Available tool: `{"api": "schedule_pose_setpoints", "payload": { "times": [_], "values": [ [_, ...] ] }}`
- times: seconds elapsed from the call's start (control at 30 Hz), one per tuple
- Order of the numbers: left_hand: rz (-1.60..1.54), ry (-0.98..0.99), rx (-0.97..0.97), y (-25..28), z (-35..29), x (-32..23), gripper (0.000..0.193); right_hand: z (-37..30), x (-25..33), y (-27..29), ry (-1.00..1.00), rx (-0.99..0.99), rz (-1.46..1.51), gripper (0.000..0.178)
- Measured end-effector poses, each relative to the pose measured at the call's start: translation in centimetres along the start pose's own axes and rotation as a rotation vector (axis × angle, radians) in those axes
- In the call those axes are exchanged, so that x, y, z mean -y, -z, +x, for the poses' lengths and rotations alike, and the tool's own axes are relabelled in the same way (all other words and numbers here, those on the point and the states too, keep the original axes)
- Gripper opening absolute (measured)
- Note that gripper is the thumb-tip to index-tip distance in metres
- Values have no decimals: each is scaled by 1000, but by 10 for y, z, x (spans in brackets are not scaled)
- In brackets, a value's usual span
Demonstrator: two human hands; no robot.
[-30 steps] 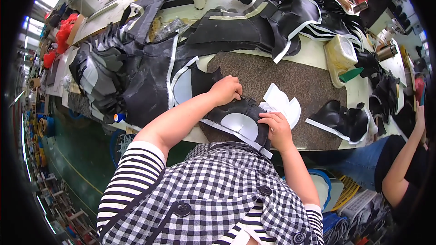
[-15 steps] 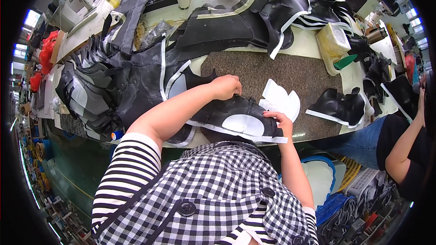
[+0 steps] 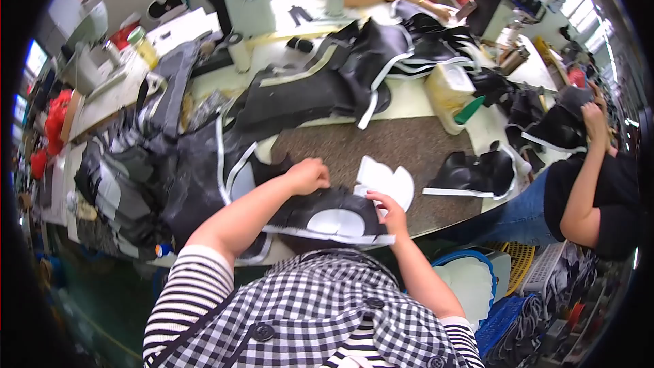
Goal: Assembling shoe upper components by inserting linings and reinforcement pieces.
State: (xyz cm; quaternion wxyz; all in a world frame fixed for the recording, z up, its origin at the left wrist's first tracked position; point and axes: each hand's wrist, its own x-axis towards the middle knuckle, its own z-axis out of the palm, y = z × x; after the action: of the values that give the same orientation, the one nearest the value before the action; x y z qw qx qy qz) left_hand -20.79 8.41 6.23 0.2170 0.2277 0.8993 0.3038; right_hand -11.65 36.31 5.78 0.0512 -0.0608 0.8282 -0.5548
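Note:
A black leather boot-upper piece lies before me at the table's near edge, with white tape along its near side. On it sits a white oval patch. My left hand is closed at the piece's far edge, fingertips curled down and partly hidden. My right hand grips the right end, thumb and fingers bent over it. Just beyond the right hand are white cut pieces on a brown speckled board. To the right lies another black piece with white edging.
Stacked black and grey pieces crowd the left. Beyond the board lie large black panels and a yellowed container with a green-handled tool. At right, a co-worker handles a black piece; another person's hands are across the table.
The view has tilted up, showing more of the far side. Both my hands stay at the same piece. The co-worker at right has raised a black piece higher.

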Motion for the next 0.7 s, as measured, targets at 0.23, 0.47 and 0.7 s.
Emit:
{"api": "schedule_pose_setpoints", "payload": {
  "times": [0.23,0.47,0.7],
  "values": [
    [-43,15,-54,4,-12,-8,16,-34,7,40,72,-286,-114,34],
    [-66,117,-31,7,-11,-12,24,-61,-37,87,-89,-448,-143,29],
    [104,135,-108,-2,-11,-14,37,-55,-62,110,-6,-482,-486,39]
  ]
}}
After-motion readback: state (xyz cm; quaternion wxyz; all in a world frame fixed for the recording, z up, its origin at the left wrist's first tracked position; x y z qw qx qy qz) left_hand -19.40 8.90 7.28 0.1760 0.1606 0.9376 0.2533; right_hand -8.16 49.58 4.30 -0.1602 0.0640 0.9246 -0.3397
